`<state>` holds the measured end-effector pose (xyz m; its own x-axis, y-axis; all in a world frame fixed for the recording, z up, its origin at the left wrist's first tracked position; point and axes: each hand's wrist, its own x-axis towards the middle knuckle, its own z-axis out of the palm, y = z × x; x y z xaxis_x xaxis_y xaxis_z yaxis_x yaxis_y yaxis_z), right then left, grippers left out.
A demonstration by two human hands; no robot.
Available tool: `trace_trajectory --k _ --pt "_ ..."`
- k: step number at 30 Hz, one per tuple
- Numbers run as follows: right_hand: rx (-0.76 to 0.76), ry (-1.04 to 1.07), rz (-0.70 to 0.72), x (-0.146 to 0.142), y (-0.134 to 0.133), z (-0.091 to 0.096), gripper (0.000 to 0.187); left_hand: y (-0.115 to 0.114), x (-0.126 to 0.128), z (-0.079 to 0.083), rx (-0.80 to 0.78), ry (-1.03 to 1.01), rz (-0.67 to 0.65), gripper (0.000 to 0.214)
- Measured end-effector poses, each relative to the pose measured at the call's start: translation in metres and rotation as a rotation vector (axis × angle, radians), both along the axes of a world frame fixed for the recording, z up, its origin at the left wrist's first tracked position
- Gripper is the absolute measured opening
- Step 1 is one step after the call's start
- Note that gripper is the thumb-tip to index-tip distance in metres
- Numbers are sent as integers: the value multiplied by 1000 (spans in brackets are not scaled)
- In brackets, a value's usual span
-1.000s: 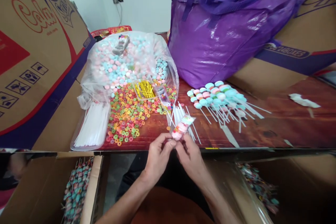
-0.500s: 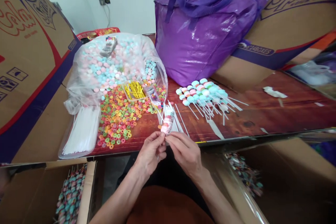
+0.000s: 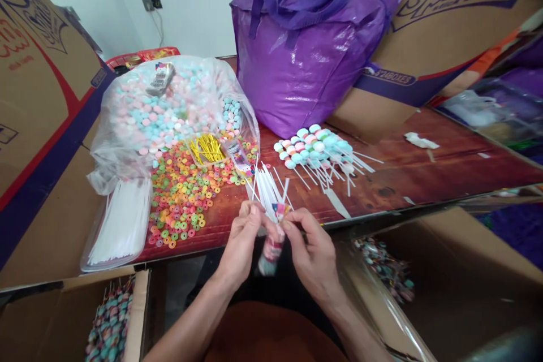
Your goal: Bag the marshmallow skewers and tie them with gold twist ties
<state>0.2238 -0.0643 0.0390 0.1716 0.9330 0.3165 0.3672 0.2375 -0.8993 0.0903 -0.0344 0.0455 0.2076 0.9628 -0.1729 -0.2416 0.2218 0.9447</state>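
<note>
My left hand (image 3: 241,237) and my right hand (image 3: 309,243) pinch together on a small wrapped candy stick (image 3: 272,246) at the table's near edge. The packet hangs down between the hands, its candy end low and blurred. Just beyond my fingers lies a loose bunch of white sticks (image 3: 266,188) on the brown table (image 3: 424,169). Further right is a pile of pastel candy lollipops (image 3: 316,150) with their sticks pointing right.
A clear bag of pastel candies (image 3: 169,107) and scattered coloured ring candies (image 3: 186,192) sit at left, with yellow twist ties (image 3: 206,148) and a pack of white sticks (image 3: 121,223). A purple bag (image 3: 305,51) stands behind. Cardboard boxes surround the table; a box (image 3: 108,322) below left holds finished sticks.
The candy stick has swung from pointing up over the table to hanging down between my hands. My hands have stayed at the table edge; the view has turned to the right.
</note>
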Motion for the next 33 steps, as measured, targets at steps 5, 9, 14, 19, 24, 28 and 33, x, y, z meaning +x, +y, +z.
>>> trace_trajectory --k 5,9,14,19,24,28,33 --pt "-65 114 -87 1 -6 -2 15 -3 8 -11 7 75 -114 45" --pt "-293 410 -109 9 -22 -13 28 -3 22 -20 -5 121 -155 27" --pt "-466 760 -96 25 -49 -35 32 1 47 -23 228 365 -247 17" --pt "-321 1156 -343 72 -65 -63 28 26 40 -28 398 510 -163 15" --pt "-302 1201 -477 108 -47 -70 41 78 2 -25 540 870 179 20" --pt "-316 1048 -272 74 -19 -50 34 119 -2 -23 578 1318 164 25" --pt "-360 787 -40 18 -5 -30 32 145 9 -35 429 1365 97 27"
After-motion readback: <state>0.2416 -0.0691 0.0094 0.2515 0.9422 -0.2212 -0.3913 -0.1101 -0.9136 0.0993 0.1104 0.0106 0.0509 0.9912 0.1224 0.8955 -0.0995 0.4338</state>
